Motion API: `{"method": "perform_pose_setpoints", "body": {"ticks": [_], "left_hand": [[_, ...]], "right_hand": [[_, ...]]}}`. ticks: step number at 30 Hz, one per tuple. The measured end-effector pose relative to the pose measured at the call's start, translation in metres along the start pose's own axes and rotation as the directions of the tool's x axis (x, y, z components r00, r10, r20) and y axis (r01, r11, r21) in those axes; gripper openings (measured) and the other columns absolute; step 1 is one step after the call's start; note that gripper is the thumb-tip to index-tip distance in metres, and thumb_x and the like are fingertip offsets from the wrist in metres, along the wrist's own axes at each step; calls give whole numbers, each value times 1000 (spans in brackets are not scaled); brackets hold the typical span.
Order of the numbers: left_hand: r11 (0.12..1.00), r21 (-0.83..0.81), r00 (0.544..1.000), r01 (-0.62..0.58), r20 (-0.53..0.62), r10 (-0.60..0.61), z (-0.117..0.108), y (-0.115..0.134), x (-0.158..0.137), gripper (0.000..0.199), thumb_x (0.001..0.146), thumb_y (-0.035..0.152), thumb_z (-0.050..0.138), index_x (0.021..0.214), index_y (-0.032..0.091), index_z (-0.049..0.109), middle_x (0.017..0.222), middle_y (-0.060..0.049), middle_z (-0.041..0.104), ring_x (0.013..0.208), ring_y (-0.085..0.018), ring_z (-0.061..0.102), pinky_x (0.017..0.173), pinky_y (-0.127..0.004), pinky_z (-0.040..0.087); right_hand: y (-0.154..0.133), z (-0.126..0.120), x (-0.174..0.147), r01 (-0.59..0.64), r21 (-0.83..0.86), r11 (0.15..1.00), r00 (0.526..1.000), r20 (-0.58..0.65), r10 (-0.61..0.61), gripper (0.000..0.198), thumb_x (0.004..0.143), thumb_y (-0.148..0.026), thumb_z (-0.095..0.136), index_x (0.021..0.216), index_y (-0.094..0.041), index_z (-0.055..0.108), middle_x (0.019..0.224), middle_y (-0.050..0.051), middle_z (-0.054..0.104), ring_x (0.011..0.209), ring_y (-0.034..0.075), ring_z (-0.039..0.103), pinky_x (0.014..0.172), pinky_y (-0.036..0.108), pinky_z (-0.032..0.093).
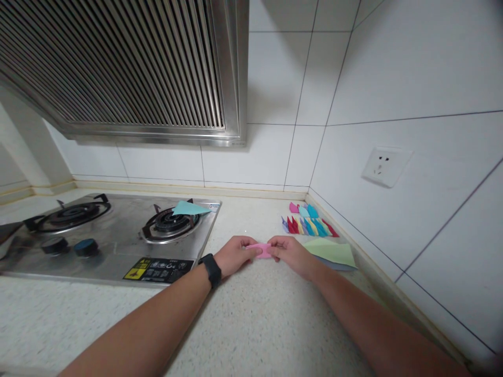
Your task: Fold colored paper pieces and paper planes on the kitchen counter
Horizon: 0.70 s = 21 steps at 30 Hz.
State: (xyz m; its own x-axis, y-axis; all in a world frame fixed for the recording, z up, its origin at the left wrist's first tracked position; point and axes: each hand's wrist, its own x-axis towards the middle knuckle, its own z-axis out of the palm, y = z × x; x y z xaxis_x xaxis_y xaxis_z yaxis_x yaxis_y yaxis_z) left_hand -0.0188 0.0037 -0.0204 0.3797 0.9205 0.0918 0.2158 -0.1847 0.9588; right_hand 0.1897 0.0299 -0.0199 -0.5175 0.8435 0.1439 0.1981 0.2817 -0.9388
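Observation:
A small folded piece of pink paper (264,251) is held between my two hands, just over the speckled counter. My left hand (236,255), with a black watch on its wrist, pinches the left end. At the right end, the fingers of my right hand (290,252) are closed on the same paper. Past my right hand lies a row of small folded paper pieces (310,226) in red, yellow, blue and purple. Behind that row are a few more folded pieces (303,210), pink and blue. Light green paper sheets (334,252) lie beside my right forearm.
To the left a steel gas stove (118,251) is set in the counter (251,324). A teal paper piece (190,208) rests on its right burner. The range hood (157,133) hangs low above. A tiled wall with a socket (385,166) bounds the right side.

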Motion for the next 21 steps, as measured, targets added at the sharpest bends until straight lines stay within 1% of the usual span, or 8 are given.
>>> {"method": "perform_pose_setpoints", "body": {"ticks": [3,6,8,11,13,15,19,21], "left_hand": [[998,-22,997,-56,52,57,0,1,0,40,78,49,62,85,11,66,61,2,52,52,-8,37,49,-21,25],[992,-46,984,-120,127,125,-1,1,0,37,79,47,62,83,10,66,68,0,55,61,-10,43,57,-21,31],[989,-52,975,-136,169,143,-2,1,0,35,81,45,61,85,11,66,72,-1,58,65,-11,45,62,-22,33],[988,-35,970,-152,185,155,-2,1,1,32,82,44,61,87,12,66,74,-1,59,68,-12,47,66,-23,35],[987,-25,971,-161,173,162,-3,1,2,31,82,43,61,86,12,66,75,0,58,69,-12,47,66,-23,35],[989,-20,979,-149,137,150,-3,0,2,31,81,43,61,84,12,65,72,0,57,66,-11,45,63,-22,34],[994,-12,994,-111,10,111,-4,-1,3,33,79,45,62,81,12,64,68,1,54,60,-10,42,56,-21,31],[994,2,993,-110,-34,110,-3,-1,3,33,78,45,62,82,12,64,69,0,55,62,-11,43,57,-21,32]], "right_hand": [[-1,0,-1,-6,9,1000,1000,24,5,28,78,-42,65,80,-15,65,61,-3,53,59,10,45,57,23,32],[-3,0,-3,-10,42,999,998,69,7,28,76,-42,68,78,-14,66,63,-2,56,62,11,46,60,24,33],[-4,1,-4,-18,58,998,996,93,13,28,75,-42,69,77,-14,67,64,-2,56,62,11,46,60,24,32],[-5,0,-4,-33,67,997,993,115,25,28,73,-42,71,76,-14,68,64,-2,57,61,11,46,60,24,32],[-4,-1,-4,-44,70,997,991,126,34,28,72,-42,71,77,-14,68,64,-2,58,61,11,47,60,24,32],[-2,-2,-3,-39,71,997,994,103,31,27,73,-41,70,77,-14,68,64,-2,58,61,11,48,60,24,33],[2,-6,0,14,-10,1000,999,-43,-15,24,74,-39,69,78,-15,68,64,-2,57,61,11,47,58,24,33],[3,-7,1,16,-67,998,997,-80,-21,24,74,-39,68,78,-15,68,62,-2,56,59,11,47,56,24,32]]}}
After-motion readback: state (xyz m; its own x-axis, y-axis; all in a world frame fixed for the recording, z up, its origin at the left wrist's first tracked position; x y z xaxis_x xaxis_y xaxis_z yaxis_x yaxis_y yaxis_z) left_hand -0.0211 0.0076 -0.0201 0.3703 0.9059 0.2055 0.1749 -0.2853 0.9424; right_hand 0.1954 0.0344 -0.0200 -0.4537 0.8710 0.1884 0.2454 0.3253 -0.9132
